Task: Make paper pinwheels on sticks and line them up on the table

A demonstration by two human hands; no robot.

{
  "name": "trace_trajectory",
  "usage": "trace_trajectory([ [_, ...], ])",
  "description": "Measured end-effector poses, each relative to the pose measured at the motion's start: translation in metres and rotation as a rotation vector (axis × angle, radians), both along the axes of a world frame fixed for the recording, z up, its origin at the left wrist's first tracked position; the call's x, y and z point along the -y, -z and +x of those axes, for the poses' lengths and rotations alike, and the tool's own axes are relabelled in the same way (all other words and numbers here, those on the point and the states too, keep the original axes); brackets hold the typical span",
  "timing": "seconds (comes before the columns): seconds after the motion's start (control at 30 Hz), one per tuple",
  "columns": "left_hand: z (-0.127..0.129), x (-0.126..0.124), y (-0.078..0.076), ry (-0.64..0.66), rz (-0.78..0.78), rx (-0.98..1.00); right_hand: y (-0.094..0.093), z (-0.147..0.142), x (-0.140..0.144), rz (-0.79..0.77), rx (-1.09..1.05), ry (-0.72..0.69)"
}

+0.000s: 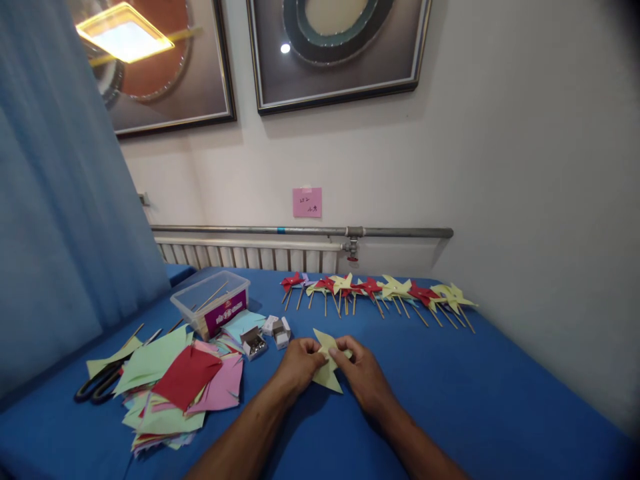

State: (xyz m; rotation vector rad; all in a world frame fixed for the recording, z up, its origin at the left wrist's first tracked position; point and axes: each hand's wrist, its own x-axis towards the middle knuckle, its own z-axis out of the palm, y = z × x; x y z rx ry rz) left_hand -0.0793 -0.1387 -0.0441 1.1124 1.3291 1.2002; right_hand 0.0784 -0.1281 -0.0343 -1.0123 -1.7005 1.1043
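Yellow paper [327, 363]; blue tablecloth [475, 393]; red-yellow pinwheels [380, 290].

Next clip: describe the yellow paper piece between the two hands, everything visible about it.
The yellow paper piece is pale yellow-green, thin craft paper as it looks, folded into pointed flaps like a pinwheel head. One point sticks up behind the fingers, another lies toward the person on the blue table. The left hand and right hand pinch it from either side near its centre, hiding the middle. No stick shows on it.
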Motion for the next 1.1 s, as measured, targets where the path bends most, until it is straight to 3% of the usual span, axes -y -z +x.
trace_trajectory([
  [0.13, -0.001, 0.000, -0.001, -0.016, 0.006, -0.026, 0.002, 0.002, -0.001, 0.097, -0.002, 0.018],
  [0.4, -0.001, -0.002, 0.001, -0.021, 0.006, 0.001, -0.002, 0.003, 0.002, 0.126, 0.021, -0.052],
  [0.67, -0.002, 0.000, -0.002, -0.006, -0.002, 0.015, -0.001, 0.002, 0.001, 0.103, 0.050, -0.021],
  [0.9, -0.001, 0.002, -0.004, 0.011, -0.028, 0.061, 0.011, 0.001, -0.003, 0.123, 0.012, -0.016],
  [1.1, -0.002, 0.003, -0.007, -0.008, -0.016, 0.081, 0.005, 0.001, 0.000, 0.089, -0.009, -0.082],
])
